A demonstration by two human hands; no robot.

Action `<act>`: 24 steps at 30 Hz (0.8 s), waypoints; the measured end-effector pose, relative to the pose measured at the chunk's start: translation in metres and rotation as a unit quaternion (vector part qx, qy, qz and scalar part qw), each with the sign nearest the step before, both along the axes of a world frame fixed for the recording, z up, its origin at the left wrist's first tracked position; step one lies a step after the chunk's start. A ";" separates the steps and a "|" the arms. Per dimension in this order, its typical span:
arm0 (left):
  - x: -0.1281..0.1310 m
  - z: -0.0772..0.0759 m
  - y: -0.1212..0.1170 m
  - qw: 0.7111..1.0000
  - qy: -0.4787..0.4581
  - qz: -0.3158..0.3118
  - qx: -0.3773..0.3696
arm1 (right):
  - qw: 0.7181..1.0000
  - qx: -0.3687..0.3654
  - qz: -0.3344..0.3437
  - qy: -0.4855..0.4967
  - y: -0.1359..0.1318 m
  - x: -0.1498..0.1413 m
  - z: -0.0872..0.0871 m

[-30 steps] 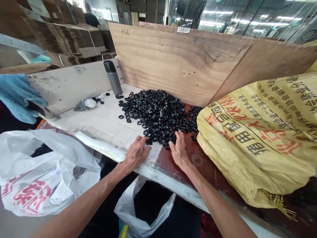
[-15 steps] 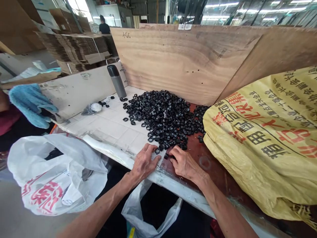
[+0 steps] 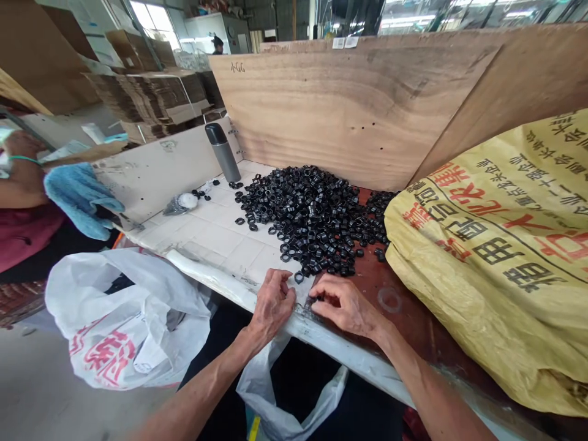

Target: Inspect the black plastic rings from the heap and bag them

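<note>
Both bare forearms reach in over the near edge of the table (image 3: 229, 245), elbows apart, wrists angled toward each other. The left hand (image 3: 274, 301) sits just inside that edge, palm down, fingers bent and bunched. The right hand (image 3: 346, 304) faces it there, slightly apart, its fingers curled toward the thumb.

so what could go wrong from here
The right hand is close to the table's front edge, so a small ring could get nudged over and miss the open bag below. The pile of black rings is loose and heaped, so reaching into it might make some slide down. The yellow sack sits right beside the pile; if it sagged or shifted, it could push or cover rings.
</note>
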State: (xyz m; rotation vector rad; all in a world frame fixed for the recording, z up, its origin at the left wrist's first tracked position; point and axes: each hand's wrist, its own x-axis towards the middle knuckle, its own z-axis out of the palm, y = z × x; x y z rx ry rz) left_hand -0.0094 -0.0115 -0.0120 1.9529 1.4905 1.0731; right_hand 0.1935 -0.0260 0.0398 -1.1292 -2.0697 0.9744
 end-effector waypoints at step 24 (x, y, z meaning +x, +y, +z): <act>-0.001 0.016 0.010 0.977 -0.132 -0.167 -0.008 | 0.981 -0.107 -0.113 0.117 0.012 -0.001 -0.020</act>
